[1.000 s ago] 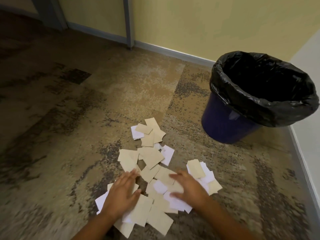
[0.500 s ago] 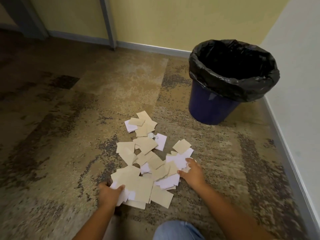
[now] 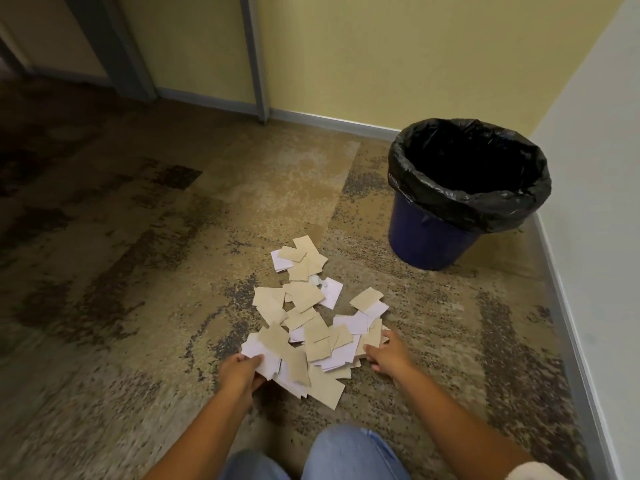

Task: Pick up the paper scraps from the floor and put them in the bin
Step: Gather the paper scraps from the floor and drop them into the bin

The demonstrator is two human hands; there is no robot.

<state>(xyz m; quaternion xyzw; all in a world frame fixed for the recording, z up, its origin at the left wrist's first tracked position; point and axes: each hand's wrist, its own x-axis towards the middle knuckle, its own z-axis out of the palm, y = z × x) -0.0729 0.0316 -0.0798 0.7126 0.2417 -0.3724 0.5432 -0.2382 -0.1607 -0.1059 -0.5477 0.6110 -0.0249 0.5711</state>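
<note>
A heap of tan and white paper scraps (image 3: 308, 320) lies on the patterned carpet in front of me. My left hand (image 3: 242, 372) grips the near left edge of the heap, thumb on top of the scraps. My right hand (image 3: 388, 353) presses against the heap's right edge with fingers spread, some tucked under the scraps. A blue bin (image 3: 433, 237) with a black liner (image 3: 485, 209) stands to the far right of the heap, its mouth open and dark inside.
The bin stands in a corner between a yellow wall (image 3: 381, 57) and a white wall (image 3: 595, 168) with grey baseboards. A grey door frame (image 3: 114, 53) is at the far left. My knees in blue jeans (image 3: 346, 455) show at the bottom edge.
Both hands went from lying flat on the heap to its left and right edges, pushing the near scraps closer together. The view has pulled back and the bin appears farther away.
</note>
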